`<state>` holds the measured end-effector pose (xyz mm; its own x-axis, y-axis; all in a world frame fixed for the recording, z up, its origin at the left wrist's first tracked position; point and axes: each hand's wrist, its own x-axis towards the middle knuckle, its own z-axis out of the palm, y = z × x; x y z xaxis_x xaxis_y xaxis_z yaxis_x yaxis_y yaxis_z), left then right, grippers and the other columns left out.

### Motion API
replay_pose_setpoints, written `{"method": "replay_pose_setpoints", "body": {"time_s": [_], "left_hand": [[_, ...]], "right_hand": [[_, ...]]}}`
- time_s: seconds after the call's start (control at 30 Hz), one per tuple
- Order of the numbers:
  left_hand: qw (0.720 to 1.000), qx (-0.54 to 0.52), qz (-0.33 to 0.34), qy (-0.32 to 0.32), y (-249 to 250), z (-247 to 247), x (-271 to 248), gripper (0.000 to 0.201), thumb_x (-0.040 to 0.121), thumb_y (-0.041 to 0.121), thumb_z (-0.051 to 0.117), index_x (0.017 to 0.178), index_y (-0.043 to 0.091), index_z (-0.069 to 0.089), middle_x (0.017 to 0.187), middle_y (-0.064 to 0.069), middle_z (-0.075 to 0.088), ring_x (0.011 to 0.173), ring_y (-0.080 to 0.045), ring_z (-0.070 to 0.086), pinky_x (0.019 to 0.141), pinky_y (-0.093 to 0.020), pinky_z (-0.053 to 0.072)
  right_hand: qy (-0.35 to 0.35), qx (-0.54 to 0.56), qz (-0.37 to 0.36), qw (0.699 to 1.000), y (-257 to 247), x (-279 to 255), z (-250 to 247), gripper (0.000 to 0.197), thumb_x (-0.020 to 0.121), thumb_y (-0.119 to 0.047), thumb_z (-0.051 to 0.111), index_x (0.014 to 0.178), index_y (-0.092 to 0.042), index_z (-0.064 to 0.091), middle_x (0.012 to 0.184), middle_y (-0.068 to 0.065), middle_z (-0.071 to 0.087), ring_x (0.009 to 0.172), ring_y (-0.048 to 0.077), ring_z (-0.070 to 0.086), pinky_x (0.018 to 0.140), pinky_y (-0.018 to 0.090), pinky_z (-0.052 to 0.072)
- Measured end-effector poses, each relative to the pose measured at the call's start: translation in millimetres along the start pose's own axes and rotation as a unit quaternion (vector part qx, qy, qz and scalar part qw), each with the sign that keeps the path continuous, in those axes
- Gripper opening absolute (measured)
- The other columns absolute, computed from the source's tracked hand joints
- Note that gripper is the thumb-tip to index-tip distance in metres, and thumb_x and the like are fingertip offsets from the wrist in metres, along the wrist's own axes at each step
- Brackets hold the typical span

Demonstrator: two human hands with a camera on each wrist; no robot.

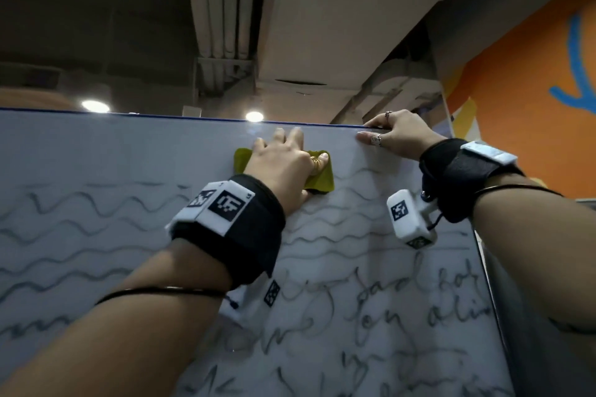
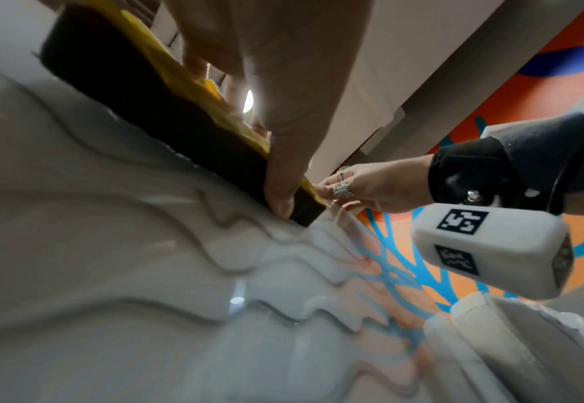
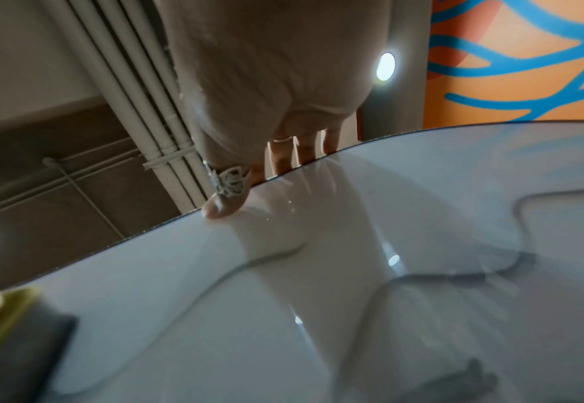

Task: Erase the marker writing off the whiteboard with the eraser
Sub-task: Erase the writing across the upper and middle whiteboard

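A yellow-backed eraser [image 1: 322, 177] with a dark felt face [image 2: 138, 90] lies flat against the whiteboard [image 1: 96, 155] near its top edge. My left hand [image 1: 283, 161] grips it, fingers spread over the back and thumb [image 2: 280, 191] curled round its lower side. Wavy grey marker lines [image 1: 80, 206] and handwriting [image 1: 403, 296] cover the board below the eraser. My right hand [image 1: 393, 135] holds the board's top edge, fingers hooked over the rim and thumb [image 3: 223, 205] pressed on the front. The eraser's corner [image 3: 11, 343] shows at the lower left of the right wrist view.
The board's right edge [image 1: 483, 267] runs down beside an orange wall with blue shapes [image 1: 532, 90]. Above the board are ceiling pipes [image 1: 222, 10] and two round lights [image 1: 254, 116]. A smudged strip of board lies along the top by the eraser.
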<state>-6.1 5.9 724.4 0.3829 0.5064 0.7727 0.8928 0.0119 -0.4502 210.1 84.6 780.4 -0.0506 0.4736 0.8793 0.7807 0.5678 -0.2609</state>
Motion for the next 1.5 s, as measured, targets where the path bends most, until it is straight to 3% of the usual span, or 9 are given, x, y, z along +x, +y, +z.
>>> {"method": "replay_pose_setpoints", "body": {"time_s": [0.13, 0.3, 0.43, 0.67, 0.77, 0.93, 1.1, 1.37, 1.5], "left_hand": [[1.0, -0.023, 0.008, 0.018, 24, 5, 6, 0.057, 0.089, 0.042, 0.059, 0.142, 0.036, 0.038, 0.128, -0.008, 0.033, 0.121, -0.032, 0.033, 0.098, -0.046, 0.031], [0.998, -0.035, 0.024, 0.055, 10, 6, 3, 0.064, 0.088, 0.049, 0.055, 0.145, 0.046, 0.026, 0.125, -0.004, 0.036, 0.119, -0.027, 0.035, 0.097, -0.04, 0.032], [0.998, -0.028, 0.005, 0.053, 19, 6, 9, 0.055, 0.087, 0.043, 0.058, 0.14, 0.038, 0.042, 0.124, -0.005, 0.035, 0.118, -0.029, 0.035, 0.096, -0.042, 0.032], [0.997, -0.061, 0.019, 0.046, 67, 8, 37, 0.044, 0.092, 0.026, 0.057, 0.135, 0.029, 0.049, 0.138, -0.013, 0.031, 0.128, -0.034, 0.029, 0.103, -0.049, 0.028], [0.996, -0.063, 0.035, 0.055, 65, 11, 36, 0.044, 0.091, 0.026, 0.057, 0.135, 0.029, 0.049, 0.139, -0.013, 0.03, 0.128, -0.034, 0.029, 0.103, -0.048, 0.028], [0.994, -0.051, 0.029, 0.09, 36, 17, 21, 0.049, 0.089, 0.038, 0.059, 0.136, 0.03, 0.049, 0.128, -0.008, 0.036, 0.119, -0.031, 0.035, 0.098, -0.044, 0.031], [0.996, -0.06, 0.041, 0.046, 65, 8, 30, 0.043, 0.095, 0.025, 0.051, 0.138, 0.028, 0.047, 0.14, -0.013, 0.03, 0.13, -0.036, 0.026, 0.104, -0.048, 0.026], [0.995, -0.045, 0.029, 0.084, 16, 14, 12, 0.05, 0.083, 0.038, 0.061, 0.131, 0.031, 0.054, 0.127, -0.006, 0.037, 0.121, -0.032, 0.034, 0.099, -0.044, 0.03], [0.998, -0.024, 0.012, 0.052, 29, 9, 13, 0.056, 0.083, 0.028, 0.062, 0.137, 0.03, 0.047, 0.134, -0.012, 0.032, 0.128, -0.036, 0.028, 0.102, -0.051, 0.026]], "right_hand": [[0.016, 0.012, 0.001, 1.0, -1, -2, -1, 0.035, 0.079, -0.044, 0.072, 0.105, -0.02, 0.069, 0.107, 0.005, 0.067, 0.105, 0.021, 0.059, 0.096, 0.037, 0.046], [0.003, 0.076, -0.018, 0.997, 13, -8, -13, 0.025, 0.069, -0.055, 0.074, 0.089, -0.041, 0.07, 0.103, -0.005, 0.07, 0.1, 0.014, 0.062, 0.097, 0.042, 0.047], [-0.005, 0.138, -0.021, 0.99, 29, -16, -24, 0.031, 0.082, -0.016, 0.073, 0.112, -0.015, 0.067, 0.118, 0.01, 0.064, 0.1, 0.011, 0.058, 0.095, 0.03, 0.048], [0.01, 0.145, -0.023, 0.989, 39, -12, -13, 0.036, 0.083, -0.01, 0.071, 0.118, -0.013, 0.063, 0.117, 0.009, 0.06, 0.105, 0.016, 0.055, 0.093, 0.029, 0.048], [0.026, 0.16, -0.037, 0.986, 43, -15, -12, 0.038, 0.083, -0.009, 0.07, 0.12, -0.01, 0.062, 0.114, 0.005, 0.061, 0.103, 0.014, 0.055, 0.086, 0.017, 0.049], [0.05, 0.195, -0.036, 0.979, 48, -15, -6, 0.034, 0.083, -0.008, 0.07, 0.115, -0.019, 0.064, 0.116, 0.007, 0.06, 0.108, 0.02, 0.057, 0.098, 0.036, 0.048], [0.045, 0.2, -0.017, 0.979, 45, -7, -3, 0.036, 0.083, -0.005, 0.069, 0.115, -0.018, 0.062, 0.109, 0.005, 0.06, 0.098, 0.018, 0.057, 0.072, 0.011, 0.051], [0.067, 0.237, 0.014, 0.969, 41, -9, 3, 0.027, 0.086, 0.002, 0.063, 0.107, -0.014, 0.063, 0.087, -0.003, 0.062, 0.075, 0.012, 0.058, 0.06, 0.013, 0.052], [0.099, 0.23, 0.034, 0.967, 33, -8, 10, 0.029, 0.085, 0.005, 0.06, 0.107, -0.013, 0.063, 0.089, 0.005, 0.059, 0.071, 0.013, 0.054, 0.054, 0.009, 0.047]]}}
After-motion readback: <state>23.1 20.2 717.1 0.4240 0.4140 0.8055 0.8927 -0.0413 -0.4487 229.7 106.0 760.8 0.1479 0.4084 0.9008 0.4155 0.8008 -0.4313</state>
